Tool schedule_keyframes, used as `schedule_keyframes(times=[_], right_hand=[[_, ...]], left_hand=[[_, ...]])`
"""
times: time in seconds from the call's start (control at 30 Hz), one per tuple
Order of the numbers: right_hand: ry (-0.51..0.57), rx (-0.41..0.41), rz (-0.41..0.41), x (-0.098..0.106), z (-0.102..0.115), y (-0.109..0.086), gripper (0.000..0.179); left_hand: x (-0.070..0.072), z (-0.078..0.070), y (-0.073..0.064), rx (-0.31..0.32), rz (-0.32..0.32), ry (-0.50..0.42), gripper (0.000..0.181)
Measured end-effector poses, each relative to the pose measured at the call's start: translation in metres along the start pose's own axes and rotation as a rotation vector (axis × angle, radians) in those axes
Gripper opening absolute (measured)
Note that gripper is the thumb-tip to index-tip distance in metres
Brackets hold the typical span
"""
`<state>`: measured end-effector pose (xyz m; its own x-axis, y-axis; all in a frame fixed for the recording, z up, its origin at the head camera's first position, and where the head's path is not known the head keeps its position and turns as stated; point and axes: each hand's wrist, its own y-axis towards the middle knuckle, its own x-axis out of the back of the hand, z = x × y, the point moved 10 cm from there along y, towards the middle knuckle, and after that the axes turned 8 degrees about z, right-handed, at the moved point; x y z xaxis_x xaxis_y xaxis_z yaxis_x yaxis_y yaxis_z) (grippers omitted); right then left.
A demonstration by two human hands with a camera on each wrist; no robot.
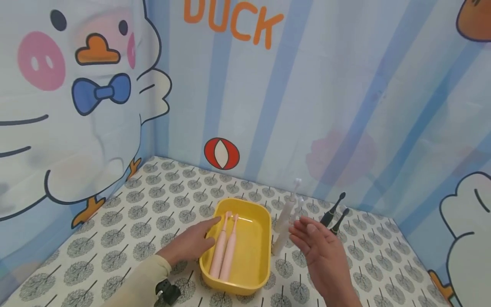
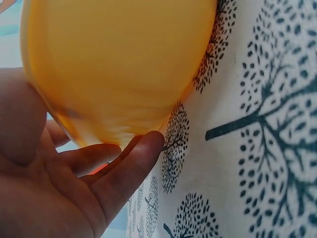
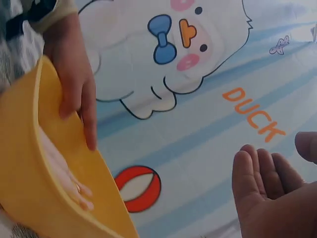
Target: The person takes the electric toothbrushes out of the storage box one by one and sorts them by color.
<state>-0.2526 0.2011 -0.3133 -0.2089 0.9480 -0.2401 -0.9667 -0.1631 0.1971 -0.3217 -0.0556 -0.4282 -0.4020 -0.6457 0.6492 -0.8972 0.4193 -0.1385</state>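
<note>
A yellow bin with rounded corners sits on the table, and two pink electric toothbrushes lie side by side along its left half. My left hand grips the bin's left rim. Its thumb hooks over the edge while the other fingers lie along the outer wall. To the right of the bin, my right hand hovers with palm turned inward and fingers loosely bent, holding nothing. Just beside its fingertips stand two white electric toothbrushes. Behind it are two black electric toothbrushes, their lower parts hidden by the hand.
Tree-patterned cloth covers the table. A striped backdrop with a cartoon duck rises along the back and both sides. A dark strap device sits at my left wrist.
</note>
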Motion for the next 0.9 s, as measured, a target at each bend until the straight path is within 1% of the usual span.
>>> schedule_keyframes(times=[0.1,0.17,0.27,0.33,0.43,0.53,0.7,0.77,0.9], right_hand=[[0.087,-0.135,0.073,-0.016,-0.022,0.006,0.049],[0.127,-0.217,0.102,-0.024,-0.036,0.011,0.051],[0.177,-0.303,0.144,-0.033,-0.056,0.02,0.052],[0.215,-0.347,0.17,-0.037,-0.068,0.025,0.053],[0.264,-0.402,0.188,-0.042,-0.084,0.033,0.057],[0.273,-0.449,0.193,-0.045,-0.096,0.04,0.063],[0.251,-0.518,0.172,-0.046,-0.113,0.045,0.064],[0.243,-0.537,0.164,-0.046,-0.118,0.046,0.065],[0.232,-0.568,0.137,-0.047,-0.128,0.05,0.069]], left_hand=[[-0.001,-0.001,0.0,-0.02,-0.001,-0.006,0.058],[0.0,0.0,-0.001,-0.026,-0.006,-0.013,0.056],[0.0,0.001,-0.001,-0.024,-0.007,-0.025,0.054],[0.0,0.001,-0.001,-0.029,-0.002,-0.034,0.054],[-0.001,0.001,-0.001,-0.036,0.006,-0.026,0.054],[-0.001,0.001,-0.001,-0.03,0.005,-0.013,0.056],[-0.002,-0.001,-0.001,-0.029,0.007,-0.013,0.055],[-0.002,-0.002,-0.001,-0.037,0.006,-0.02,0.055],[0.0,-0.001,-0.003,-0.034,-0.002,-0.023,0.054]])
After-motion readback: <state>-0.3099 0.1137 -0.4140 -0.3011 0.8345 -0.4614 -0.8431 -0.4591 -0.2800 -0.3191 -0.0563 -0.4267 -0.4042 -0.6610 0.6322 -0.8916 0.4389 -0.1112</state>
